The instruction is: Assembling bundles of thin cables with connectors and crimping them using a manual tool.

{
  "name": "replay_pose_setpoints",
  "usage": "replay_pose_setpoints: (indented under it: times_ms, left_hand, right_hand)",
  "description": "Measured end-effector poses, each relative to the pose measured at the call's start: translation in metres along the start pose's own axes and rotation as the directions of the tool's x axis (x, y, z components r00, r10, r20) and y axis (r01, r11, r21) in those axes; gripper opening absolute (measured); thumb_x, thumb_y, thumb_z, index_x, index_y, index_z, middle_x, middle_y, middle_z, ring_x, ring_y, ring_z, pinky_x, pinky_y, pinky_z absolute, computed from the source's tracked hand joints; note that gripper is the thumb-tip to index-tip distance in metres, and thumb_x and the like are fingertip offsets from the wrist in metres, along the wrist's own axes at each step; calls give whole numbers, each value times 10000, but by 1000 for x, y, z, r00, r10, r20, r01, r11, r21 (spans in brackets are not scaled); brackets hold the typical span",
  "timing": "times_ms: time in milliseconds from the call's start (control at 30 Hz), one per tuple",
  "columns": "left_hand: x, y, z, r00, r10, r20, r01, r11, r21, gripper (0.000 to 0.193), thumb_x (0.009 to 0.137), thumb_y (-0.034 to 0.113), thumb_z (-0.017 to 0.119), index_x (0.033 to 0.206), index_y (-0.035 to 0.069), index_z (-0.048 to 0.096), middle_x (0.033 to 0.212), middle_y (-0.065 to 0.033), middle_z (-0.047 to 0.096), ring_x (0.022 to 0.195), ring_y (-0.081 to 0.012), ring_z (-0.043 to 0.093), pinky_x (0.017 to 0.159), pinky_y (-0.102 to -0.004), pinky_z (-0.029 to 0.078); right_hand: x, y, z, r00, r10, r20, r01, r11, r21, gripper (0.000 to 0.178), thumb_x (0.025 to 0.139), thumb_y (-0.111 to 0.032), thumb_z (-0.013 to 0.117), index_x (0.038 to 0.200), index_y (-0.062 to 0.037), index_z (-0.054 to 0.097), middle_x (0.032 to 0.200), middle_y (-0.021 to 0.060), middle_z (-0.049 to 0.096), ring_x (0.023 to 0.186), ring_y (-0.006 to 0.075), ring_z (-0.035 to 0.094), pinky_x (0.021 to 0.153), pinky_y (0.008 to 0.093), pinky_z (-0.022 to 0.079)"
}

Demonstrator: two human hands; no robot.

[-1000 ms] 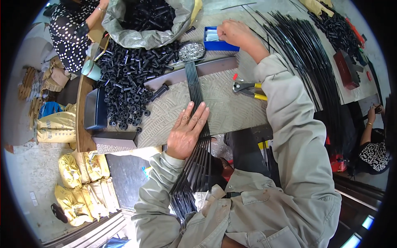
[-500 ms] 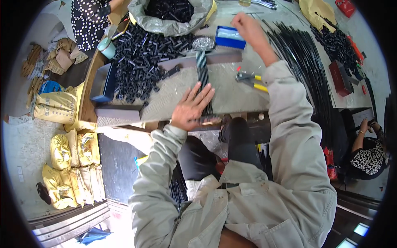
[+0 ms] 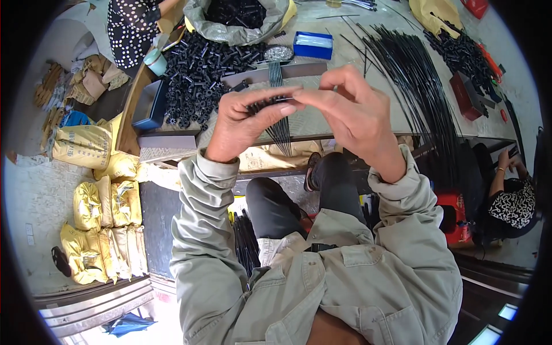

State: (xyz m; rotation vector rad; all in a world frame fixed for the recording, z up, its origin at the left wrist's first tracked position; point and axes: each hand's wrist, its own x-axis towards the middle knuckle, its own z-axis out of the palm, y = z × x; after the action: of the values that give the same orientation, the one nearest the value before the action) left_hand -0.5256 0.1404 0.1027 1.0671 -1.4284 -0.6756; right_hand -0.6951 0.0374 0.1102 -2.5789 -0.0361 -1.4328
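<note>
Since the earlier frame the right hand (image 3: pixel 357 112) has left the blue box (image 3: pixel 313 53) and come down to the left hand (image 3: pixel 250 118), which has lifted off the thin rods (image 3: pixel 276 73); both hands now meet in front of the body, above the front edge of the counter (image 3: pixel 303 122).

That edge runs across behind the wrists, and the rods reach from the silver dish (image 3: pixel 279 53) over the metal bar (image 3: pixel 305 70), pass behind the hands and fan out past the edge. Bare counter shows as a narrow patch between the hands, just right of the rods. To the left, the pile of black tubes (image 3: pixel 201 72) crowds the surface, with the dark blue tray (image 3: pixel 148 122) near the left edge; to the right, the long black rods (image 3: pixel 402 75) hang over the front edge, well apart from the dish.

The left hand has its fingers and thumb pressed together on a row of small black pieces (image 3: pixel 263 106), held up off the counter; whether they join the rods behind is unclear. The right hand's fingertips touch the left hand's tips, its other fingers loosely bent; whether it pinches something there cannot be told.
</note>
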Motion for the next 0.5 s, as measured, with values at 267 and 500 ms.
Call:
replay_pose_setpoints:
  times_ms: [267,500]
  left_hand:
    - [0,-3,4,998,-53,-13,53,998,-24,209,822,21,600,1022,-39,614,891,-99,663,828,-107,613,751,-214,480]
    - [1,-5,1,999,24,33,-28,994,109,231,822,55,613,1040,-24,611,898,-89,665,813,-109,613,735,-220,482]
  right_hand:
    - [-11,10,5,993,121,13,-120,949,291,360,733,60,575,1052,-94,638,773,59,471,592,167,491,479,237,381]
    - [0,4,-7,998,-62,-2,62,994,-94,386,685,31,610,1043,-110,644,758,52,474,569,166,490,468,237,400]
